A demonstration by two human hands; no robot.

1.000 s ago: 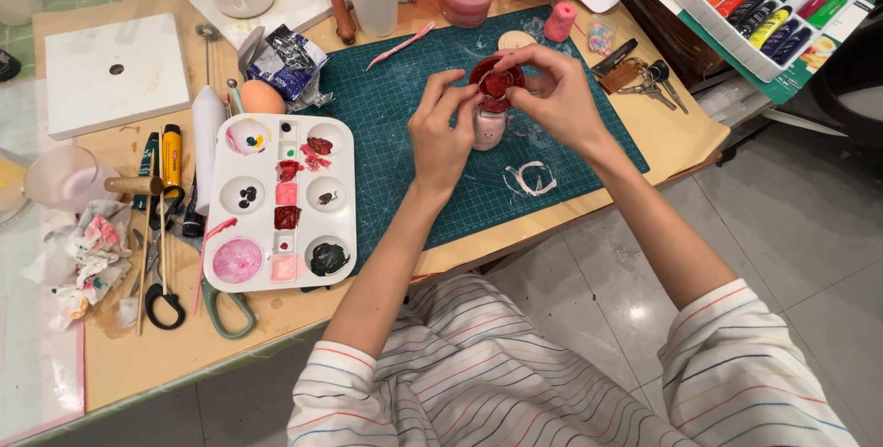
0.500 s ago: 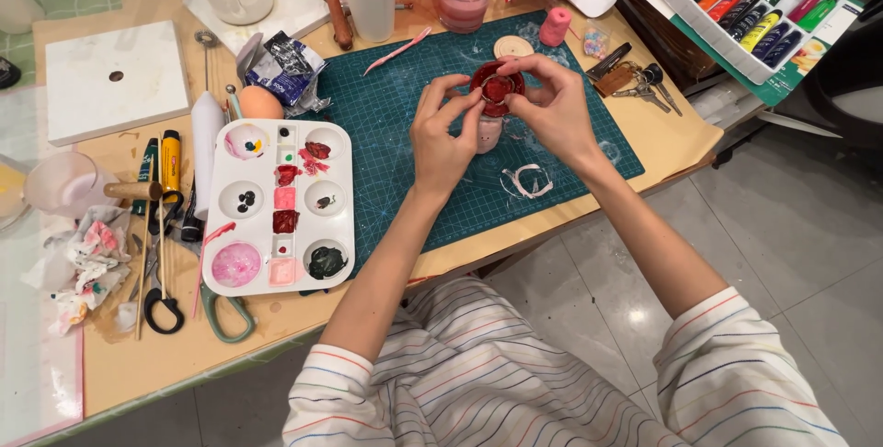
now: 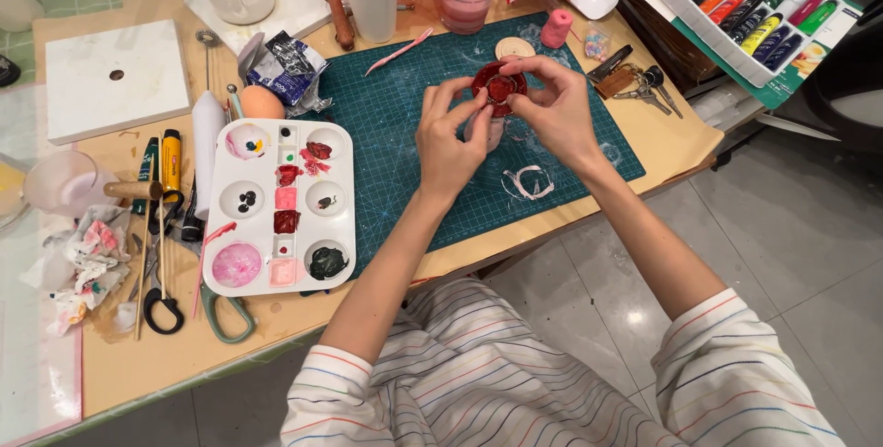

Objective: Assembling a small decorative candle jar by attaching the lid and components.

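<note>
Holding red round piece between both hands above green mat. Left hand pinches left edge, right hand pinches right edge. Small clear cup sits just under fingers. Best press softly, keep piece flat, thumbs near middle.

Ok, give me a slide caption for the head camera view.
Both hands, left hand and right hand, pinch a small red round piece over a green cutting mat.
</note>
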